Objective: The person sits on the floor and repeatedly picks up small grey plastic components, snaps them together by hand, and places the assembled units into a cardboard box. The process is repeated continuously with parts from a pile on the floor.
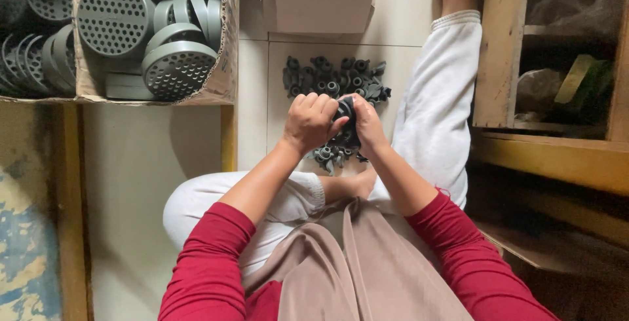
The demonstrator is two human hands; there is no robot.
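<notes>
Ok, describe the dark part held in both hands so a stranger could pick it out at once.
Start at the pale tiled floor in front of the seated person, where small dark grey fittings lie in a heap. Nearer the person, the left hand and right hand meet above a second small cluster. The dark part is the only one off the floor, pinched between both hands.

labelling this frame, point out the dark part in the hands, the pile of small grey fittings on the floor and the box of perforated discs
dark part (346,113), head view, its top edge between both hands
pile of small grey fittings (334,75), head view, middle of the heap
box of perforated discs (227,46), head view, right cardboard wall
</notes>
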